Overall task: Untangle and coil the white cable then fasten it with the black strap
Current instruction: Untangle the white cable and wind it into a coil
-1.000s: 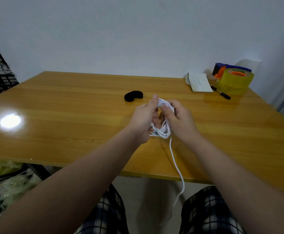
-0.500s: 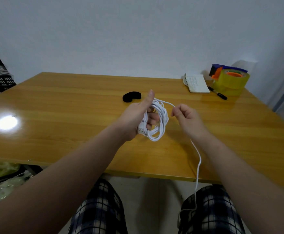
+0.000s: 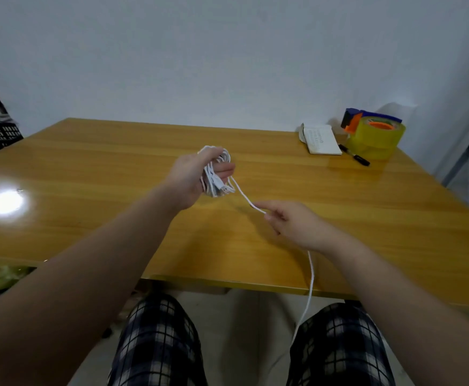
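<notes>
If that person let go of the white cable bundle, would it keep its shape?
Probably not. The white cable looks floppy: its free end droops off the table edge below the right hand. Only the left hand seems to hold the loops together, so they would likely spring loose.

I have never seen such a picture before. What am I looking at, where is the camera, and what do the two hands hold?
There is no machine here. A person wears a wide-angle camera on the head, so the single picture looks forward and down at their own two bare arms and, below, their checked trousers.

The left hand grips a bundle of white cable, already coiled into loops. The right hand pinches the loose part of the same cable, which then hangs down past the edge of the wooden table toward the lap.

At the far right corner of the table lie a small white booklet, a black pen and a yellow tape dispenser. I cannot see the black strap in this picture; the left hand may hide it.
</notes>
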Demonstrator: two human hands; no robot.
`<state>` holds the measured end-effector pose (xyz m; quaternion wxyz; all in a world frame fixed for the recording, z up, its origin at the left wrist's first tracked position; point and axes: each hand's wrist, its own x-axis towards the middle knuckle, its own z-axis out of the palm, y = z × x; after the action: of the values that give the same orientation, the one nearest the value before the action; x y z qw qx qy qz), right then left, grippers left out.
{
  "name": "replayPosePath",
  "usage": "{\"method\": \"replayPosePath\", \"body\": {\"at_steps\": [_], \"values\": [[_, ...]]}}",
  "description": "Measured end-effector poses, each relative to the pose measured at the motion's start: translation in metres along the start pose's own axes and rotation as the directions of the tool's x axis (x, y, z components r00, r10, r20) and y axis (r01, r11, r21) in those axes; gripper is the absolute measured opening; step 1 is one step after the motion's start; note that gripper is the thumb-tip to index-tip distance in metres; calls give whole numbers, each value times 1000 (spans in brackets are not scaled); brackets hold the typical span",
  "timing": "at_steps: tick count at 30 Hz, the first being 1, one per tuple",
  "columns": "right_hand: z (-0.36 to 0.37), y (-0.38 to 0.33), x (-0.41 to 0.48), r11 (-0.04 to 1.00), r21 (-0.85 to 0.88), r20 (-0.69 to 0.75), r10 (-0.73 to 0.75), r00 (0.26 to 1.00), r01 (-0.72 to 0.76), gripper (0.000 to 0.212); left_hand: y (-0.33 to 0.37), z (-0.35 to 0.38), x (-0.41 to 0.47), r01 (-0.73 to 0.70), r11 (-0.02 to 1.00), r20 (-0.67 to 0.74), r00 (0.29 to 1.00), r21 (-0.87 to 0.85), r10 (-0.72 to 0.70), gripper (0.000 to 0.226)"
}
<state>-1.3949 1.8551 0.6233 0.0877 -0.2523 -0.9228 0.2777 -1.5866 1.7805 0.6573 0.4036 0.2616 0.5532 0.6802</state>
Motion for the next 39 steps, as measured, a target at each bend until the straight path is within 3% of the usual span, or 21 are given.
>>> {"method": "replayPosePath", "body": {"at_steps": [4,7,10,12,14,16,18,19,21,23,25,26,29,31,34,37,39], "values": [[-5,-22,-1,868,-494,183,42,982,55,58,-15,12,-1,-43,996,-5,999,80,44,19],[-6,-32,-1,787,-616,257,163,953,31,65,-19,21,-2,-26,998,-4,1000,58,26,18],[-4,-22,4,771,-630,196,275,941,-94,67,-15,25,0,7,996,-5,1000,-89,-8,26],[1,-16,4,778,-620,158,243,957,-96,66,-13,29,1,13,996,30,999,-91,-10,35],[7,-17,1,814,-580,172,138,975,-13,60,-14,32,2,38,997,82,996,-70,-32,44],[12,-21,0,816,-570,158,-6,987,96,45,-19,32,3,47,998,102,994,-37,-43,38],[14,-28,1,813,-561,111,-112,988,155,24,-24,28,1,-17,993,77,997,118,8,20],[12,-31,1,841,-518,92,-124,988,154,21,-27,25,1,-73,971,60,996,229,61,22],[5,-36,0,926,-366,60,-78,995,94,23,-34,17,5,-185,889,58,982,419,177,30],[-5,-36,-1,980,-198,10,-8,1000,10,23,-37,8,9,-303,701,107,945,645,310,20],[-13,-32,-1,994,-109,-42,17,999,-21,19,-39,-2,13,-324,519,151,925,791,348,17],[-16,-31,-1,995,-100,-68,9,998,-15,18,-40,-5,11,-322,499,171,930,804,326,24],[-22,-26,2,990,-135,-177,-70,982,46,19,-36,0,-9,-336,579,257,942,742,217,34],[-25,-25,5,980,-171,-269,-145,952,101,20,-32,9,-23,-327,627,308,941,707,143,56],[-29,-23,8,969,-188,-366,-223,904,163,19,-25,20,-32,-369,527,384,919,766,87,88],[-35,-20,11,984,-86,-471,-179,864,157,15,-28,24,-36,-425,455,462,886,782,34,76],[-39,-13,13,989,62,-516,-81,853,131,20,-29,25,-36,-390,554,438,897,735,50,51]]}}
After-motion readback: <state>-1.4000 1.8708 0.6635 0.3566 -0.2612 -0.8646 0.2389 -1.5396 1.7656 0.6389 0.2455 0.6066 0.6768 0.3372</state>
